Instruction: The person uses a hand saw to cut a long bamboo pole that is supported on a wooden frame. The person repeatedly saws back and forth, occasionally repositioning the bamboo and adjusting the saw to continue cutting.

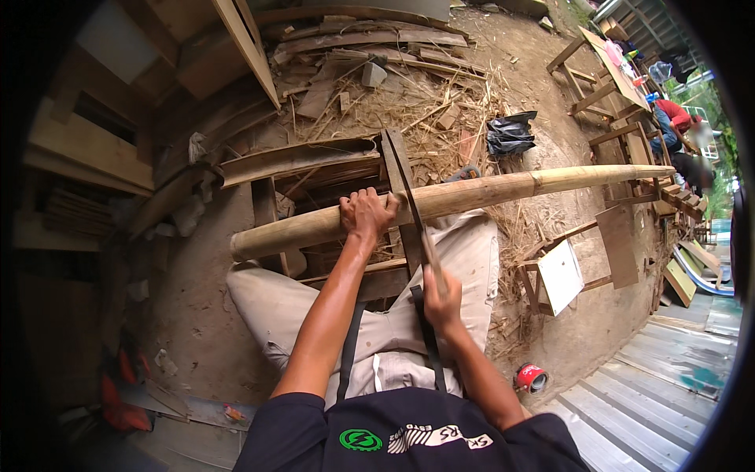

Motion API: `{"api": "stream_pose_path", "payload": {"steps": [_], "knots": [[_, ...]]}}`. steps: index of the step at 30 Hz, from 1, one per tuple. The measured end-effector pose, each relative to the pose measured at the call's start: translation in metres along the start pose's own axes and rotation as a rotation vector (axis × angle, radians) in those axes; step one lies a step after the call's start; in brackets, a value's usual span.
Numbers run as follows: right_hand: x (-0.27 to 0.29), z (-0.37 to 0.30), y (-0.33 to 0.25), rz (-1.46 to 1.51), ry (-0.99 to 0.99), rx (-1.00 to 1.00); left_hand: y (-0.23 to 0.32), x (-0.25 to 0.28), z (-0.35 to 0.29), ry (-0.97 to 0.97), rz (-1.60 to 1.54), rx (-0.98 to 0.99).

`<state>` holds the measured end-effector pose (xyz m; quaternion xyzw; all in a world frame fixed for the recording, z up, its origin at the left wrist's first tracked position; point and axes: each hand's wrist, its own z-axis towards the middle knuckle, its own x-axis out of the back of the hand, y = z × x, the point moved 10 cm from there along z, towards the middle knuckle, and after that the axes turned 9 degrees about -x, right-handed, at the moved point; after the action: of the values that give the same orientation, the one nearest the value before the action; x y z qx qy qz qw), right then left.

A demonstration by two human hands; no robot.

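A long bamboo pole (487, 191) lies across a low wooden frame (265, 206) in front of my knees, reaching far to the right. My left hand (367, 214) is closed over the top of the pole, left of a hand saw's blade. In my right hand (442, 303), the fingers wrap round the handle of the hand saw (410, 189). Its long, dark, narrow blade crosses the pole and points away from me. Whether its edge has cut into the bamboo cannot be made out. Behind the pole rests a split bamboo half (303, 162).
Bamboo scraps (370, 39) and shavings litter the ground ahead. A black plastic bag (511, 134) lies beyond the pole. A red can (531, 377) stands near my right elbow. At far right, a person in red (672, 118) bends beside wooden tables (609, 71).
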<state>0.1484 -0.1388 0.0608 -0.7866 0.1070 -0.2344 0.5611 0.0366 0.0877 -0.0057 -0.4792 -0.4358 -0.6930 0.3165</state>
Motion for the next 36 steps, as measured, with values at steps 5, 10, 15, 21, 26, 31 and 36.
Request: {"api": "stream_pose_path", "payload": {"steps": [5,10,15,21,26,31,36], "knots": [[0.003,0.057,0.015,0.266,0.019,0.119,-0.01,-0.012,0.014,-0.169,-0.039,0.079],[0.021,0.024,-0.004,0.297,-0.069,-0.044,-0.024,-0.022,0.029,-0.404,-0.148,0.184],[0.01,0.006,-0.002,0.225,-0.092,-0.087,-0.029,-0.024,0.034,-0.469,-0.157,0.23],[0.008,-0.032,0.043,0.266,-0.124,-0.198,-0.026,-0.023,0.036,-0.551,-0.162,0.247],[0.021,-0.073,0.009,0.175,-0.13,-0.142,-0.023,-0.021,0.034,-0.595,-0.205,0.257],[0.008,-0.028,0.004,0.287,-0.121,-0.075,-0.014,-0.016,0.021,-0.429,-0.132,0.17],[0.011,-0.027,0.036,0.312,-0.116,-0.211,-0.006,-0.002,0.013,-0.227,-0.046,0.109]]}}
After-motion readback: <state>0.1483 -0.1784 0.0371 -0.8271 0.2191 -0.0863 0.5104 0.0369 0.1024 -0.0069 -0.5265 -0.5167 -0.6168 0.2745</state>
